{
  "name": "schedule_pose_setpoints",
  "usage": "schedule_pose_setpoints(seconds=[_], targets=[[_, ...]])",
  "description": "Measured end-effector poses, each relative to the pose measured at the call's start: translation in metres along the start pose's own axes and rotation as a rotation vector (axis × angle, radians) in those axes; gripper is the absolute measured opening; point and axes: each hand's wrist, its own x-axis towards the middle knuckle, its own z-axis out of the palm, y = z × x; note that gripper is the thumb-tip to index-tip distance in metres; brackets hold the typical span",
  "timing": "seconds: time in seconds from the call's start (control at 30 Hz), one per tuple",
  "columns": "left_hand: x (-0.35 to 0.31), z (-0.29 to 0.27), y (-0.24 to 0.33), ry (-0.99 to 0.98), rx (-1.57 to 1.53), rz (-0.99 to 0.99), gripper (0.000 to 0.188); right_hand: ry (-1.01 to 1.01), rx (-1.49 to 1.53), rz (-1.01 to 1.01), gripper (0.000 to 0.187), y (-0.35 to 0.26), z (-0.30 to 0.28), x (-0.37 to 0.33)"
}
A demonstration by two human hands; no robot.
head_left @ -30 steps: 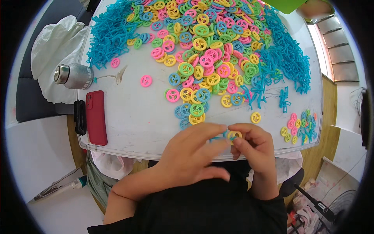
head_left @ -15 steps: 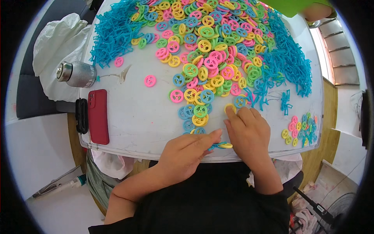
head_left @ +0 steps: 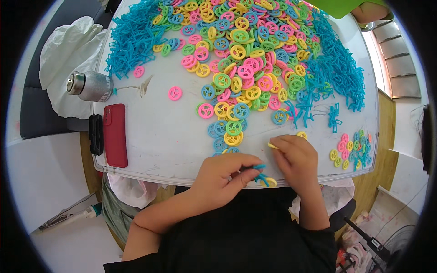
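Note:
My left hand (head_left: 221, 176) pinches a blue plastic frame piece (head_left: 261, 177) at the table's near edge. A yellow wheel (head_left: 271, 183) sits at the frame's lower end. Close by on the right, my right hand (head_left: 297, 160) has thumb and fingers closed on another yellow wheel (head_left: 272, 145), seen nearly edge-on. One more yellow wheel (head_left: 302, 135) lies just beyond the right knuckles. A trail of blue, green and yellow wheels (head_left: 233, 128) runs from the big pile toward my left hand.
A large heap of coloured wheels (head_left: 246, 72) lies between blue frame heaps at left (head_left: 132, 41) and right (head_left: 339, 75). Finished-looking pieces (head_left: 359, 152) lie near right. A flask (head_left: 93, 86) and red phone (head_left: 115, 136) stand left. Another person's arm (head_left: 369, 12) shows far right.
My right hand has drawn back toward me, picking a yellow wheel off the table. My left hand has turned, showing more of the blue frame and its wheel. The other person's arm has shifted.

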Motion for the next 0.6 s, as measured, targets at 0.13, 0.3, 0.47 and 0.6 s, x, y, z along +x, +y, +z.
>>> schedule_pose_setpoints(seconds=[0.13, 0.3, 0.47, 0.6], targets=[[0.007, 0.003, 0.002, 0.070, -0.297, -0.113, 0.016, 0.006, 1.156, 0.343, 0.019, -0.003, -0.010, -0.006], [0.010, 0.006, 0.000, 0.050, -0.114, 0.025, 0.017, -0.040, 1.325, 0.466, 0.016, -0.023, -0.001, 0.000], [0.015, 0.008, -0.006, 0.166, 0.155, 0.326, 0.023, 0.065, 1.273, 0.600, 0.008, -0.035, 0.000, 0.000], [0.016, 0.010, 0.001, 0.299, 0.558, 0.595, 0.025, 0.075, 1.315, 0.620, 0.008, -0.038, 0.002, 0.003]])
